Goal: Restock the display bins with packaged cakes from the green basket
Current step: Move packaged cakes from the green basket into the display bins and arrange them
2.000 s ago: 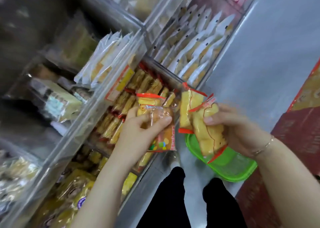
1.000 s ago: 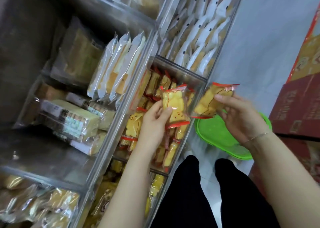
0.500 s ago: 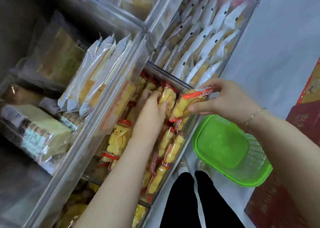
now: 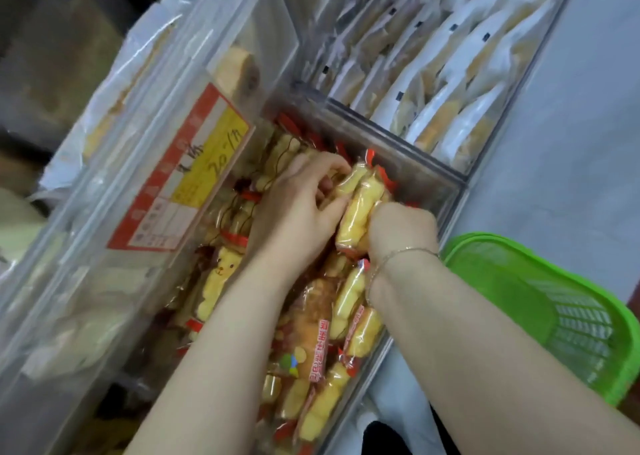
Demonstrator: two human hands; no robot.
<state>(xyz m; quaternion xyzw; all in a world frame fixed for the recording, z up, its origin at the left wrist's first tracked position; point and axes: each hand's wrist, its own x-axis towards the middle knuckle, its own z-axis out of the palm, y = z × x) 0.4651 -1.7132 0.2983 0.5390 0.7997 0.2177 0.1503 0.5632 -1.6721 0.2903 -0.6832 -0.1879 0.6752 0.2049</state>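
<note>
Both hands are down inside the clear display bin [image 4: 433, 177] of yellow bear-shaped cakes in red-edged wrappers. My left hand [image 4: 298, 208] curls its fingers over the packs at the bin's far end, thumb against one upright packaged cake [image 4: 358, 212]. My right hand [image 4: 398, 229] grips that same cake from the right, its fingertips hidden behind it. Several more bear cakes [image 4: 214, 281] fill the bin below my arms. The green basket [image 4: 540, 302] hangs at my right forearm and looks empty where visible.
A red and yellow price label [image 4: 180, 177] is stuck on the bin's left wall. The neighbouring bin [image 4: 460, 84] beyond holds white-wrapped cakes in rows. Clear compartments with pale packs lie on the left. Grey floor [image 4: 571, 143] is on the right.
Both hands have gone down into the bear-cake bin. The cake in my right hand has moved from above the bin's edge to between the two hands inside it.
</note>
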